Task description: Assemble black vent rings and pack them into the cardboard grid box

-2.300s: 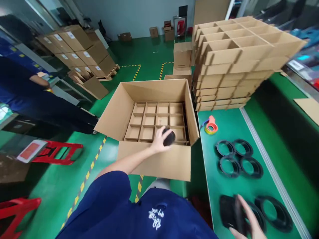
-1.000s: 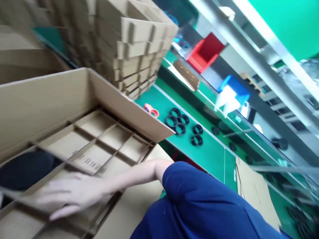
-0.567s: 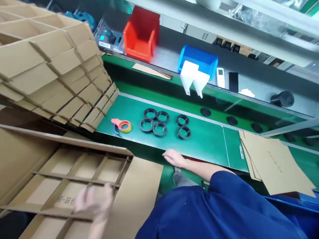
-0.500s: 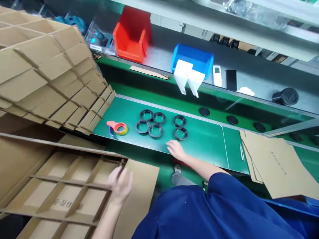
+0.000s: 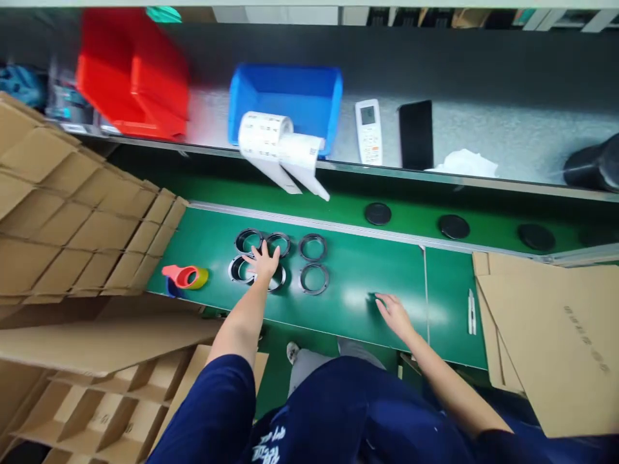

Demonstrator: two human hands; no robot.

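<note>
My left hand (image 5: 264, 263) reaches over a cluster of black rings on the green table (image 5: 377, 258). Its fingers are spread across the rings, partly covering the lower ones; one ring (image 5: 248, 241) shows at the cluster's upper left. Just right of the cluster lie two more rings, an upper one (image 5: 302, 247) and a lower one (image 5: 302, 279). My right hand (image 5: 391, 308) is further right, near the table's front half, with its fingers apart and nothing held.
A tape dispenser (image 5: 184, 277) lies at the left beside cardboard dividers (image 5: 77, 212). Divided boxes (image 5: 91, 412) stand lower left. Cardboard sheets (image 5: 546, 322) and a white cutter (image 5: 471, 312) are at right. The shelf above holds a blue bin (image 5: 294, 96) and label roll (image 5: 265, 134).
My left hand has moved from above the divided box to the ring cluster. My right hand has shifted rightward, away from the rings. The view has turned and moved closer to the table.
</note>
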